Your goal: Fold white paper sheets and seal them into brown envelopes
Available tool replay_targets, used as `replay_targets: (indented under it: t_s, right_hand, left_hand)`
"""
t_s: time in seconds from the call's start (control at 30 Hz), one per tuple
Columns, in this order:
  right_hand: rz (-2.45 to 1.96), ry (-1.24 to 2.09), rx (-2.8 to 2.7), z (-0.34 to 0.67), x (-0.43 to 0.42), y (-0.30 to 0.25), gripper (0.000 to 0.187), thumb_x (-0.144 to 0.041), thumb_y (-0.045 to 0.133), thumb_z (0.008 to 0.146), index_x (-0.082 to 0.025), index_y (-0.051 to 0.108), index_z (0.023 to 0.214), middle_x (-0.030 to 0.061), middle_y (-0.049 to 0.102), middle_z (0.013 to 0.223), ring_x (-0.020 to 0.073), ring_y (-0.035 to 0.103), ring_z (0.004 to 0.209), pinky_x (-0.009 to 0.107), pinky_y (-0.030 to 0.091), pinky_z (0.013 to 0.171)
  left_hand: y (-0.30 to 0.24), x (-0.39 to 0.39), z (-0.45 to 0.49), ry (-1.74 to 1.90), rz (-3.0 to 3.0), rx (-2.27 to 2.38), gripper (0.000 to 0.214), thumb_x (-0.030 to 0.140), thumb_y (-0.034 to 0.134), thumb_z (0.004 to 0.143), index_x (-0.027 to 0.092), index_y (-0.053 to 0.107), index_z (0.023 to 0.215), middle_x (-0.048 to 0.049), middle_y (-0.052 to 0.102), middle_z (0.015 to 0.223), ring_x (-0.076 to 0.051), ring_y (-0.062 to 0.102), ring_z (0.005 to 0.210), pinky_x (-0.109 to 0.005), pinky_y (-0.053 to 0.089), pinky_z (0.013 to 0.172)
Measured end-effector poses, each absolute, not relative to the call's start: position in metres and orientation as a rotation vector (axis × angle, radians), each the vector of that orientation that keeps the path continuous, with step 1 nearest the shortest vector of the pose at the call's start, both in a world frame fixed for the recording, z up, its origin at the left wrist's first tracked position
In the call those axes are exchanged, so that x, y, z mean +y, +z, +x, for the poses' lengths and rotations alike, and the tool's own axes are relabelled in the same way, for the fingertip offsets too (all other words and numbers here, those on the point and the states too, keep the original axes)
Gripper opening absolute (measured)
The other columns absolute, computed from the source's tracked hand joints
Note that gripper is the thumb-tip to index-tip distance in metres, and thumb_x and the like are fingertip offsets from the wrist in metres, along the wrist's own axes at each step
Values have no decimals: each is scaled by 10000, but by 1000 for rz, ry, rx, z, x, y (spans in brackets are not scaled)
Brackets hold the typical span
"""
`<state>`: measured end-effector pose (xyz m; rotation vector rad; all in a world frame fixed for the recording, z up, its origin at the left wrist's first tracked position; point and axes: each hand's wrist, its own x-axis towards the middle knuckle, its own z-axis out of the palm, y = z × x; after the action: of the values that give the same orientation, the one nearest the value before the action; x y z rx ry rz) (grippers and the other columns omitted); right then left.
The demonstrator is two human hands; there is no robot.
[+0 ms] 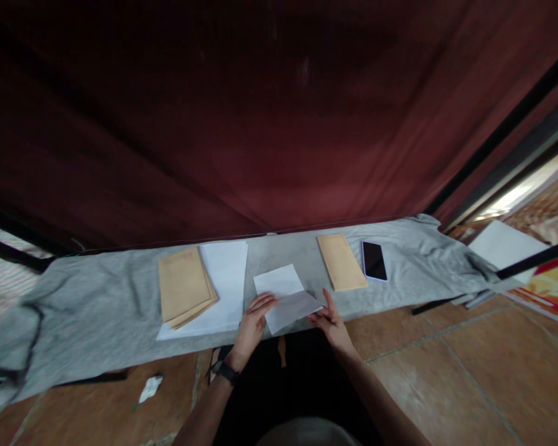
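Observation:
A white sheet of paper (279, 280) lies in front of me with a crease across it, its near part (291, 311) lifted at an angle. At its left edge, my left hand (255, 319) holds the sheet near the crease, fingers close together; a dark watch is on that wrist. My right hand (329, 322) pinches the right corner of the raised part, with one finger pointing away from the paper. To the left, a fanned stack of brown envelopes (183, 285) rests partly on larger white sheets (230, 272). Right of the creased sheet lies another brown envelope (341, 261).
A phone (374, 260) lies beside the right envelope. Grey cloth (102, 303) covers the narrow bench, backed by a dark red panel (279, 155). A crumpled white scrap (150, 388) is on the tiled floor (446, 371). Dark metal bars stand at both ends.

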<state>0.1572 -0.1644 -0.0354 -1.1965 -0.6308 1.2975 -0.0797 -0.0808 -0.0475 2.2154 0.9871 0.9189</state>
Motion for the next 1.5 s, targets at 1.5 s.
replay_targets:
  t_s: [1.5]
  right_hand:
    - [-2285,571,-1734,174,-81,-23,372,-445,419,1023,-237,727,1008,61,772,976,189,724,922,229,470,728]
  left_hand:
    - [-10,-51,-43,389,1848,1897,227,335,529,965,180,695,961,-60,731,860,-189,682,785,-268,447,668]
